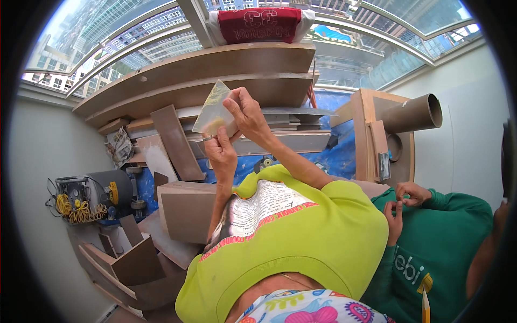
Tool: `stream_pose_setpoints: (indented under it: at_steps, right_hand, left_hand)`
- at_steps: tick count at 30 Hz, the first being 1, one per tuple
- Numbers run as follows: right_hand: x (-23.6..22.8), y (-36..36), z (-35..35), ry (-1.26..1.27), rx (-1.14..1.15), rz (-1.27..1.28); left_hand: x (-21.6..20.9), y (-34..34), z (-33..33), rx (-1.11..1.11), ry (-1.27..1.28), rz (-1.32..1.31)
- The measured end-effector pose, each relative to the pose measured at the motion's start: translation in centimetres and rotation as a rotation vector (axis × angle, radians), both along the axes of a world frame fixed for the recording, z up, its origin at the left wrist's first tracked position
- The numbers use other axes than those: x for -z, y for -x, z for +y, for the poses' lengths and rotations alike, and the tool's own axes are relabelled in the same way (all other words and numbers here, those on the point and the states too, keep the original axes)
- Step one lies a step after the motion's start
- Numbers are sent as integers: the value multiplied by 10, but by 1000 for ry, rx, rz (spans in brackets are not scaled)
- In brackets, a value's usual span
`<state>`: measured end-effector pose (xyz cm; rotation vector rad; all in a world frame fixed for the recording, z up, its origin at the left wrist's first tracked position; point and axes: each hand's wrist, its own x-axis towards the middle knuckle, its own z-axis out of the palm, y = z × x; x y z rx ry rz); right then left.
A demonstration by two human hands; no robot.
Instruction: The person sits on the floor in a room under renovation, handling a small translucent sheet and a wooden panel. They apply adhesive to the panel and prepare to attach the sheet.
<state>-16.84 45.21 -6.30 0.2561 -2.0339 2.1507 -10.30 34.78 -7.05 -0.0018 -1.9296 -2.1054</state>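
Note:
A thin, pale, partly see-through sheet (211, 112) with straight edges and a pointed upper corner is held up in front of me. It looks like glass or clear plastic; I cannot tell which. My left hand (221, 153), with a ring on one finger, grips its lower edge with the thumb on the near face. From the right side my right hand (246, 114) pinches the same sheet, its fingers covering that edge. Both hands are closed on it, close together, above the stacked boards (296, 121).
A co-worker in a green top (447, 237) is close on my right, hands (405, 207) together. Long curved brown panels (199, 67) lie under the windows. A wooden frame with a brown tube (414, 114) stands right; a compressor-like machine (89, 196) stands left. Blue sheeting (344, 151) covers some floor.

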Motion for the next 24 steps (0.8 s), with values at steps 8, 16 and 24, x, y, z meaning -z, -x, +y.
stream_pose_setpoints:
  at_steps: [8, 16, 24]
  right_hand:
    - [12, 14, 19, 51, -169, -105]
    - [9, 13, 36, 201, -450, -237]
    - [3, 19, 71, 26, -638, -259]
  left_hand:
    - [7, 0, 1, 61, -99, -49]
    - [11, 6, -9, 94, 67, -48]
    - [5, 2, -8, 220, 50, -117]
